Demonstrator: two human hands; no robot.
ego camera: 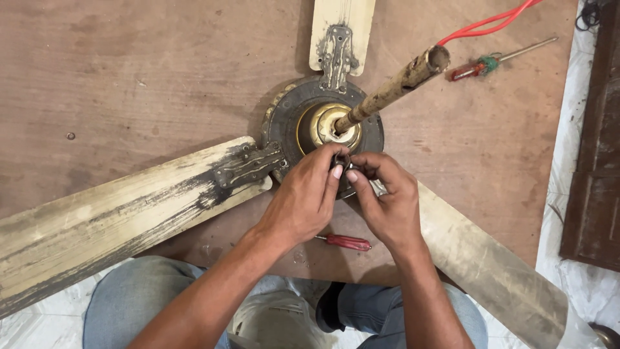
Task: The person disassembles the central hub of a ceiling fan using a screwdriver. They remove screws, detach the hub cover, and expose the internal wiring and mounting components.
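Head view: brown board (129, 64) bears fan (323, 123); pale tiled floor (581, 271) beside.

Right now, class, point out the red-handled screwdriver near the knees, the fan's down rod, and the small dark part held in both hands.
Red-handled screwdriver (347, 242), head view, on its handle.
Down rod (394, 84), head view, mid-shaft.
Small dark part (341, 159), head view, between the fingertips.
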